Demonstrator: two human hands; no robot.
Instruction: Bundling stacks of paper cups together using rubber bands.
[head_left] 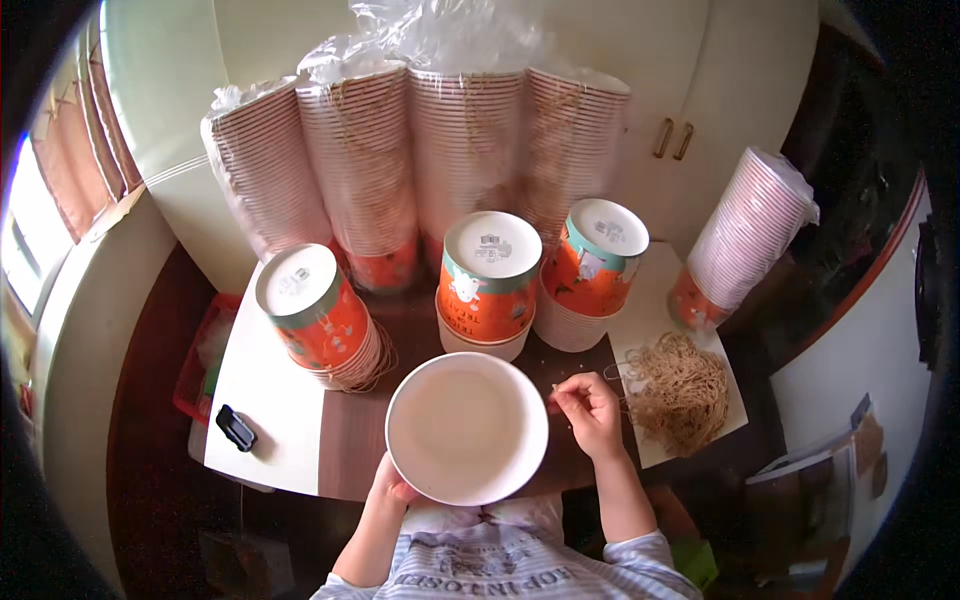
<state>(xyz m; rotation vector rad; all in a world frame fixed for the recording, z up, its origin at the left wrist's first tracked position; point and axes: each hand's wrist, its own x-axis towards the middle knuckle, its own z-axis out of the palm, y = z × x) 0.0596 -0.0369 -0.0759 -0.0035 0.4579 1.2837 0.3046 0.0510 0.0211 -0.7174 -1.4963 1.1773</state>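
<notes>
My left hand (393,483) grips a white paper bucket (465,430) from its lower left side. The bucket's wide mouth faces up toward me, and its inside is plain. Just off its right rim, my right hand (590,412) is closed in a pinch, thumb against forefinger. Whatever sits between those fingertips is too small to make out. A tangled heap of tan strings (685,390) lies right of that hand, with a loose loop sticking out toward it.
Upside-down orange and green bucket stacks stand at left (318,325), middle (487,290) and right (592,270). Tall plastic-wrapped bucket stacks (465,150) line the back; another wrapped stack (745,235) leans at far right. A small black case (236,428) lies near the table's left edge.
</notes>
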